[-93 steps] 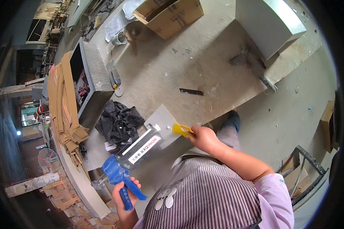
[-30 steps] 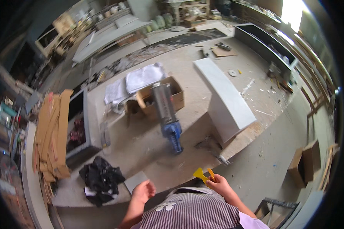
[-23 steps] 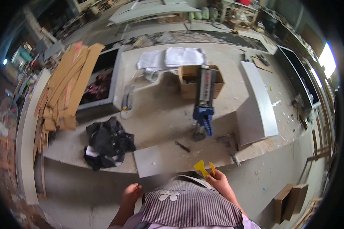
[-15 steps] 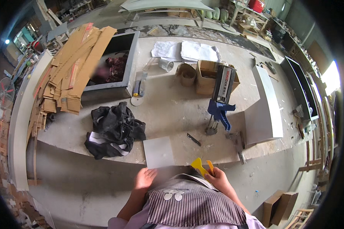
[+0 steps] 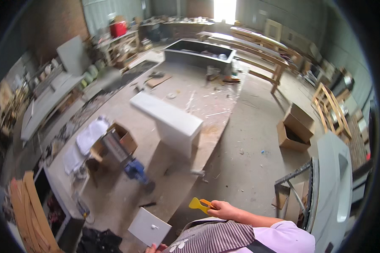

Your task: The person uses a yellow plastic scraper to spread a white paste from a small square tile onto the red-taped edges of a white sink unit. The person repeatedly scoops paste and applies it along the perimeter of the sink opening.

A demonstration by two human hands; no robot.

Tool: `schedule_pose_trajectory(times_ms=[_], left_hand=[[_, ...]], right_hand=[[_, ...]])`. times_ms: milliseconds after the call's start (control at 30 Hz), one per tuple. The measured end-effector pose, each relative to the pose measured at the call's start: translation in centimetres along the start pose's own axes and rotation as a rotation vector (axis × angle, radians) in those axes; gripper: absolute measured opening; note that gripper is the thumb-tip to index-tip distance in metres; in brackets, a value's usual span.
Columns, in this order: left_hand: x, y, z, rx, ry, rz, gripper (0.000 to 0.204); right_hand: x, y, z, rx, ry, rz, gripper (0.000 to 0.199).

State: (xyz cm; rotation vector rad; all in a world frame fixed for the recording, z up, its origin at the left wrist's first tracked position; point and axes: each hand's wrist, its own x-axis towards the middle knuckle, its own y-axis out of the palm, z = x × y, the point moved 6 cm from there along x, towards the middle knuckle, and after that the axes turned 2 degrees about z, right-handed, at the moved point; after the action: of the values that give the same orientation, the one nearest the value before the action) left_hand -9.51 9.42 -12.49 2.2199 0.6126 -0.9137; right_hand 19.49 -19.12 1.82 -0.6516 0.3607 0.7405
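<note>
At the bottom, the fingers of my left hand [image 5: 155,248] close on the lower edge of a white square panel [image 5: 143,223]; most of that hand is cut off by the frame. A small whitish dab sits on the panel, near its middle. To the right, my right hand [image 5: 221,209] grips a yellow scraper [image 5: 196,204] with a flared blade, together with a narrow orange tool [image 5: 207,203] whose kind is unclear. A short dark strip [image 5: 147,205] lies on the worktable [image 5: 114,187] beyond the panel. The blue and black caulking gun [image 5: 135,169] rests farther back, blurred.
A white box-shaped block [image 5: 173,120] stands on the table, a cardboard box [image 5: 124,137] left of it. Black cloth [image 5: 98,241] and cardboard strips [image 5: 33,211] lie lower left. A long dark trough [image 5: 198,55] is at the far end. An open carton [image 5: 297,128] sits on the floor, right.
The view has swung to the right, so the table slants and more floor shows. My left hand has gone from open beside the panel to gripping its edge. My right hand still holds the scraper.
</note>
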Motion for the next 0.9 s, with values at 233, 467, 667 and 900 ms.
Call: schedule_pose_trajectory(times_ms=[233, 467, 667, 900], left_hand=[[6.9, 23.5, -5.5, 0.186, 0.1, 0.38, 0.041], [8.2, 48.9, -5.9, 0.232, 0.104, 0.708, 0.06], [9.6, 62.5, -0.4, 0.249, -0.265, 0.954, 0.035], [13.6, 73.7, 5.1, 0.402, -0.557, 1.099, 0.033]], right_hand=[[-2.4, -8.6, -8.1, 0.49, 0.036, -0.155, 0.033], [-6.1, -20.6, -15.0, 0.592, 0.012, -0.417, 0.026], [-7.2, -28.0, -16.0, 0.404, -0.392, -0.559, 0.02], [-2.5, -31.3, -24.7, 0.336, -0.26, -0.47, 0.024]])
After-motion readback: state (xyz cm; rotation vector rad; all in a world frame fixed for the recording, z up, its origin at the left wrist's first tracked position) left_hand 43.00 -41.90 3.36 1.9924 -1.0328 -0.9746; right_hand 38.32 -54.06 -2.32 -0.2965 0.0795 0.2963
